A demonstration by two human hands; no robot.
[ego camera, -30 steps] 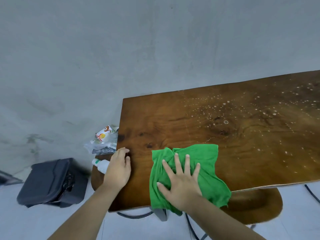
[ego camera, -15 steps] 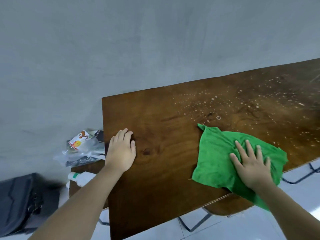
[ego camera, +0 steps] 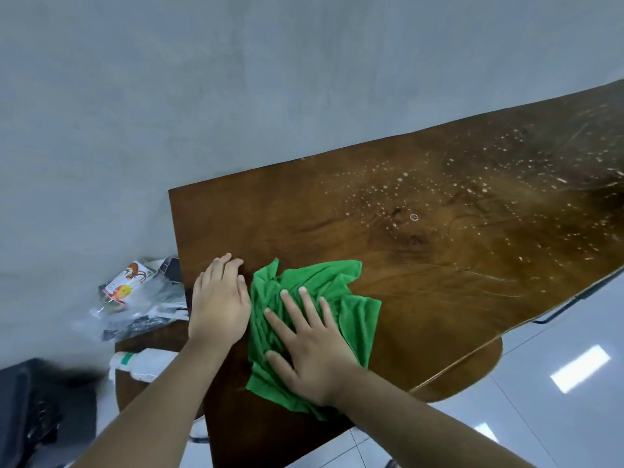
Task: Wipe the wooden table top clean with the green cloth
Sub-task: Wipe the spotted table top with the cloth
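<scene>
The right hand [ego camera: 312,352] lies flat, fingers spread, pressing down on the cloth [ego camera: 351,292]; its grip is wide open, closed round nothing, only bearing on the fabric. The cloth is green and bunched into folds near the left end of the table [ego camera: 287,224], close to the near edge, with one corner drooping over that edge below the wrist. The left hand [ego camera: 219,298] rests palm down on the bare wood just beside the cloth, fingers together and straight, its grip likewise open and empty. Pale droplets [ego camera: 472,197] speckle the wood further right, well apart from the cloth. Left of the table, lower down, lie a crumpled plastic bag [ego camera: 135,298] and a white bottle [ego camera: 141,363], with a dark bag [ego camera: 30,407] on the floor.
</scene>
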